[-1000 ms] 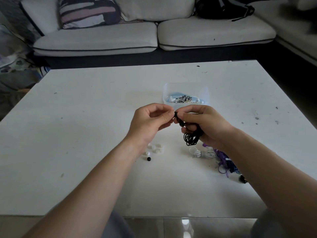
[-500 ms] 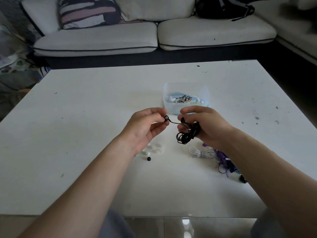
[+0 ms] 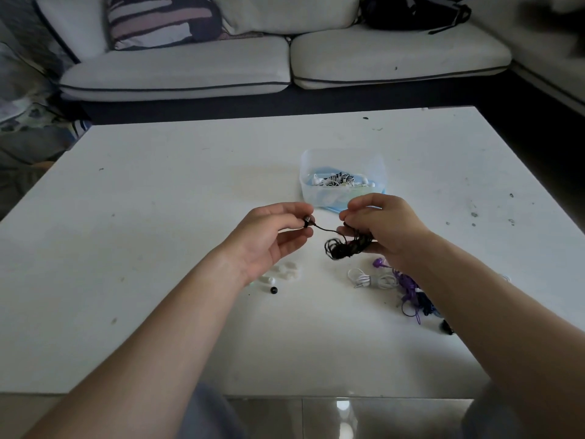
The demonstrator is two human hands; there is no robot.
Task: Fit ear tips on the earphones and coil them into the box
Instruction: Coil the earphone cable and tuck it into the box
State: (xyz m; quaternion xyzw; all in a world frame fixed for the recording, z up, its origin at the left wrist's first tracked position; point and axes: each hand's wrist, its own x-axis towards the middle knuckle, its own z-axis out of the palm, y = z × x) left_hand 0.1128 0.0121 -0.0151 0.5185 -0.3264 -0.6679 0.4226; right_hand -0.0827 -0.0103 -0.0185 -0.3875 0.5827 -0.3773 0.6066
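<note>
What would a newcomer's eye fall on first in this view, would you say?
The hands above the middle of the white table: the left hand pinches an earbud, the right hand grips the bunched black earphone cable running to it. Just behind them stands a clear plastic box holding coiled earphones; loose white ear tips lie near the left wrist, purple earphones near the right.

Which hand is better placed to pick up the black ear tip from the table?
Left, probably. The black ear tip lies beside the left wrist. The right hand is farther away and grips the black cable bundle. The left hand only pinches one earbud, which it would first release.
</note>
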